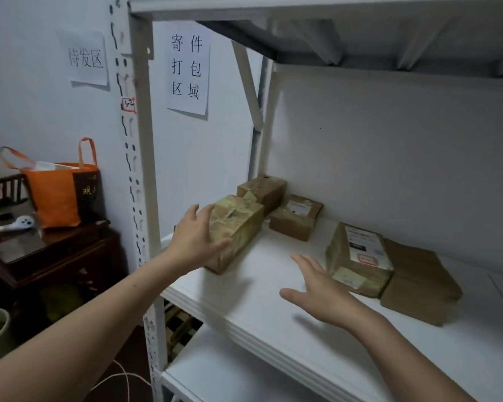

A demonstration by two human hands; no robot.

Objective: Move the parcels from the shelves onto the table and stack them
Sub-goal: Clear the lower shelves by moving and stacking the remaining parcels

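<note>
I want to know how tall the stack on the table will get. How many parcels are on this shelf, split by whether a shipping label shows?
Parcels with a white label showing: 2
Parcels with no label showing: 3
Total: 5 parcels on the shelf

To your left, orange tote bag [60, 195], white handheld device [18, 223] beside it, paper sign [84, 58] on wall, second paper sign [188, 69], white cord [122, 375] on floor
</note>
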